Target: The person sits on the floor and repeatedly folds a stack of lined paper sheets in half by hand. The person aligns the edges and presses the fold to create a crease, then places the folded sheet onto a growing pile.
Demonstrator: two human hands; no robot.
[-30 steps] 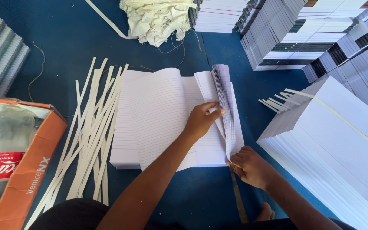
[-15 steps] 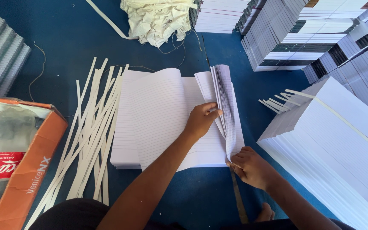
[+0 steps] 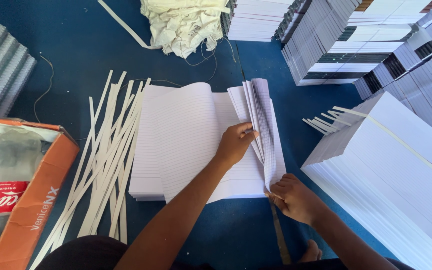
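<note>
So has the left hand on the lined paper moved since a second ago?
Barely. The left hand is at the same place on the lined paper stack, judged against the paper strips; only the fanned sheets stand more upright.
</note>
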